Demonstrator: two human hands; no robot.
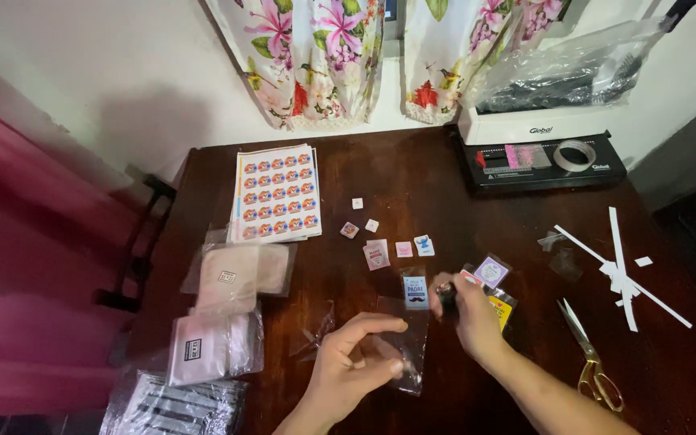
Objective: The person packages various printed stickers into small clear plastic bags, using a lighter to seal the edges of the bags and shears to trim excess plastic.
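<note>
**Small card going into a clear sleeve**

Your left hand [356, 362] pinches the clear sleeve [409, 342] near its lower end, low on the dark tabletop [412, 177]. Your right hand [465, 310] closes on a small dark item (too blurred to identify). The sleeve already holds a blue card [416, 292]; judging by this, filling is underway, and steady alignment matters.

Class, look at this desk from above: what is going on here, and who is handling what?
A person works at a dark wooden table. The left hand pinches a narrow clear plastic bag with a small blue card at its top. The right hand grips a small dark object that is too hidden to identify. Around them lie a sticker sheet, small cut-out cards, gold-handled scissors, white paper strips and packs of bags.
</note>
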